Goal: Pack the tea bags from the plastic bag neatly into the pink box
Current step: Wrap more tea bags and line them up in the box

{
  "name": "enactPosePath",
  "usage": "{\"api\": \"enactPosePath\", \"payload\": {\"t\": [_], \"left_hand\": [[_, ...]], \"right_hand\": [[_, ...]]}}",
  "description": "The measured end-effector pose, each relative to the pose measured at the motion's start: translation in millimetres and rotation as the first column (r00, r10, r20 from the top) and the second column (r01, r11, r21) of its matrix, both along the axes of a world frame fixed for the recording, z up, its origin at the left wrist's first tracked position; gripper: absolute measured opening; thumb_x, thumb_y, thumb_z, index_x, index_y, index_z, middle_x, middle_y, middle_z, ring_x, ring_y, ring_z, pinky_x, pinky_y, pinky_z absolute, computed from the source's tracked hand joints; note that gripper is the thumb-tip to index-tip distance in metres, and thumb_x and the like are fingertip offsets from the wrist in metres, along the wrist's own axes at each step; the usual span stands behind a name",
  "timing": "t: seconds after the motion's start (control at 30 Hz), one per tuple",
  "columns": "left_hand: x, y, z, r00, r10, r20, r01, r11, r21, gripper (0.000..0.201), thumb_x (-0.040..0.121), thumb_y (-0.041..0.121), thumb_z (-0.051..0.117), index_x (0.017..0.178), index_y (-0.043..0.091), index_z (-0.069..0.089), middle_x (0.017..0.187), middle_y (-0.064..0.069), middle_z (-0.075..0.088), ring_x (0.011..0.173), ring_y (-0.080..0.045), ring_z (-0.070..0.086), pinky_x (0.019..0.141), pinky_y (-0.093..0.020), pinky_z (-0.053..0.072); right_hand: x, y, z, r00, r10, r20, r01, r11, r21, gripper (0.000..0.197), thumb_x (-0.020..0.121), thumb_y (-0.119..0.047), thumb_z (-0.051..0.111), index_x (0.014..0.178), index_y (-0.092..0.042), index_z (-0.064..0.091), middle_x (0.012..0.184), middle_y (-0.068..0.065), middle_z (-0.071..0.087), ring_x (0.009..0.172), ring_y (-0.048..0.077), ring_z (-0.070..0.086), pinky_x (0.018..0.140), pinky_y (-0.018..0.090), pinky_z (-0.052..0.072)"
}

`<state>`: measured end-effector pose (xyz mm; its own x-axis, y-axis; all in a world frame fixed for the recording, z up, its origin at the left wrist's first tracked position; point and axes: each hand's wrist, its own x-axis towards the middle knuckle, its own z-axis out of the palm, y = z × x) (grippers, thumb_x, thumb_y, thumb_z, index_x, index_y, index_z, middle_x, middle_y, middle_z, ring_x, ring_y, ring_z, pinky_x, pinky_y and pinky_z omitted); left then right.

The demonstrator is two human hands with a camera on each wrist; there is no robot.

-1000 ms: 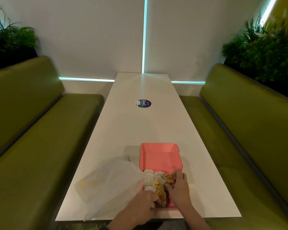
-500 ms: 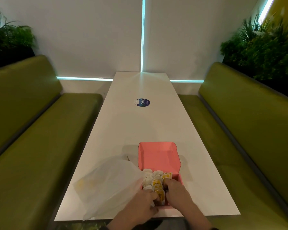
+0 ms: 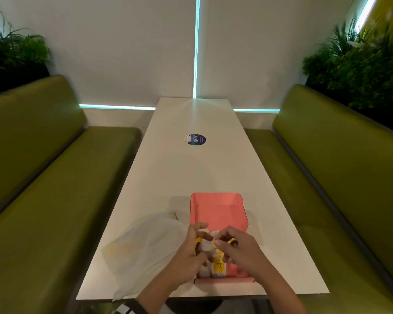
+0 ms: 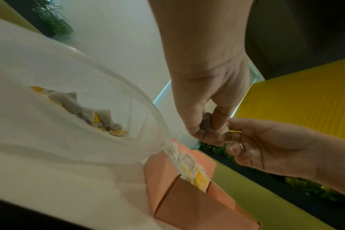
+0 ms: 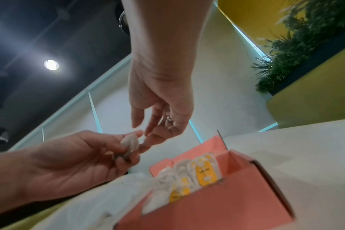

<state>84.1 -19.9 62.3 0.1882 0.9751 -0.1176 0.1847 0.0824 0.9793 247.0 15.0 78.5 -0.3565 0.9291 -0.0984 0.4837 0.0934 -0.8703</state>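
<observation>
Since half a second ago both hands are lifting up out of the pink box (image 3: pixel 218 207) and are now meeting just above its packed rows. The left hand (image 4: pixel 205 87) is pinching one crumpled tea bag (image 4: pixel 209 126) between thumb and curled fingers. The right hand (image 5: pixel 163 99) is reaching in beside it with fingers loosely bent, its fingertips (image 5: pixel 148 132) touching or almost touching that bag; whether it is gripping anything I cannot tell, though in the left wrist view a yellow tag is showing at its fingers.

The box is sitting open at the near end of the white table (image 3: pixel 191 173), its lid standing up on the far side. White and yellow packed tea bags (image 5: pixel 195 172) are filling the left part of the box in rows, while the right part is showing bare pink floor. The plastic bag (image 3: pixel 145 248) is lying just left of the box, touching its left wall, with a few more tea bags (image 4: pixel 93 112) showing inside it. A round blue sticker (image 3: pixel 196 139) is lying farther up the table, and green benches (image 3: pixel 55 177) are running along both sides.
</observation>
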Motion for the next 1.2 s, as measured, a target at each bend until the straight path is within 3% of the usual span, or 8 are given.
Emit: {"api": "enactPosePath", "payload": {"t": [0.2,0.33,0.5,0.7,0.83,1.0,1.1,1.2], "left_hand": [[-2.0,0.9,9.9,0.981,0.037,0.192,-0.051,0.996,0.068,0.064,0.086,-0.001,0.062,0.127,0.036,0.03,0.125,0.002,0.049,0.106,-0.016,0.061,0.077,-0.026,0.054],[-4.8,-0.2,14.5,0.932,0.113,0.346,-0.112,0.993,-0.022,0.05,0.085,0.018,0.063,0.129,0.026,0.039,0.121,-0.005,0.055,0.096,-0.02,0.067,0.081,-0.03,0.054],[-11.1,3.5,24.2,0.759,0.242,0.604,-0.152,0.969,-0.197,0.038,0.082,0.024,0.052,0.115,0.007,0.057,0.089,-0.009,0.066,0.072,-0.028,0.064,0.062,-0.029,0.053],[-9.7,4.8,27.8,0.887,0.227,0.402,-0.224,0.973,-0.055,0.018,0.088,0.002,0.057,0.104,0.007,0.065,0.08,-0.004,0.066,0.068,-0.016,0.06,0.065,-0.027,0.051],[-12.2,7.2,30.7,0.937,0.268,0.224,-0.286,0.956,0.055,0.017,0.084,-0.001,0.064,0.097,0.01,0.065,0.08,-0.007,0.066,0.066,-0.01,0.061,0.063,-0.019,0.05],[-18.2,6.0,40.0,0.99,0.092,-0.104,-0.067,0.974,0.218,0.027,0.079,0.006,0.071,0.094,0.025,0.061,0.075,0.003,0.066,0.069,-0.012,0.063,0.069,-0.025,0.054],[-18.1,5.9,47.6,0.981,-0.033,-0.19,0.08,0.966,0.245,0.027,0.078,0.01,0.074,0.09,0.03,0.061,0.071,0.01,0.066,0.069,-0.005,0.065,0.067,-0.016,0.05],[-18.2,5.2,53.5,0.963,-0.045,-0.266,0.117,0.957,0.264,0.028,0.078,0.007,0.074,0.087,0.031,0.06,0.07,0.012,0.066,0.069,0.0,0.065,0.068,-0.013,0.05]], "right_hand": [[-2.0,-1.7,14.5,0.996,0.04,-0.081,-0.042,0.999,-0.031,0.006,0.081,-0.015,0.07,0.086,-0.014,0.066,0.083,0.002,0.067,0.063,0.007,0.061,0.063,0.02,0.053],[-2.3,0.7,24.7,0.978,-0.064,-0.2,0.063,0.998,-0.008,0.001,0.086,-0.008,0.064,0.086,-0.009,0.063,0.081,0.007,0.065,0.058,0.009,0.06,0.057,0.018,0.048],[-3.0,-0.3,33.9,0.924,-0.147,-0.353,0.14,0.989,-0.046,0.003,0.088,-0.002,0.059,0.088,-0.004,0.06,0.083,0.014,0.067,0.055,0.013,0.06,0.054,0.026,0.045],[-5.6,-1.3,35.8,0.94,-0.14,-0.313,0.13,0.99,-0.052,0.006,0.087,0.001,0.058,0.089,-0.004,0.06,0.076,0.006,0.066,0.057,0.012,0.06,0.056,0.027,0.047],[-2.2,-0.1,33.3,0.978,-0.142,-0.155,0.148,0.989,0.026,0.032,0.077,0.007,0.062,0.092,-0.022,0.06,0.093,-0.01,0.065,0.086,0.008,0.061,0.076,0.028,0.051],[3.2,5.4,45.7,0.993,0.064,-0.102,-0.051,0.991,0.124,0.037,0.084,-0.01,0.065,0.11,-0.033,0.055,0.115,-0.024,0.057,0.108,-0.01,0.05,0.085,0.012,0.041],[1.5,7.8,47.3,0.948,0.285,0.142,-0.3,0.949,0.099,0.034,0.084,-0.024,0.067,0.111,-0.04,0.053,0.109,-0.024,0.06,0.1,-0.009,0.054,0.08,0.007,0.041],[1.4,8.5,50.8,0.941,0.298,0.162,-0.309,0.95,0.048,0.025,0.084,-0.02,0.067,0.095,-0.04,0.057,0.09,-0.014,0.065,0.083,0.001,0.061,0.074,0.013,0.048]]}}
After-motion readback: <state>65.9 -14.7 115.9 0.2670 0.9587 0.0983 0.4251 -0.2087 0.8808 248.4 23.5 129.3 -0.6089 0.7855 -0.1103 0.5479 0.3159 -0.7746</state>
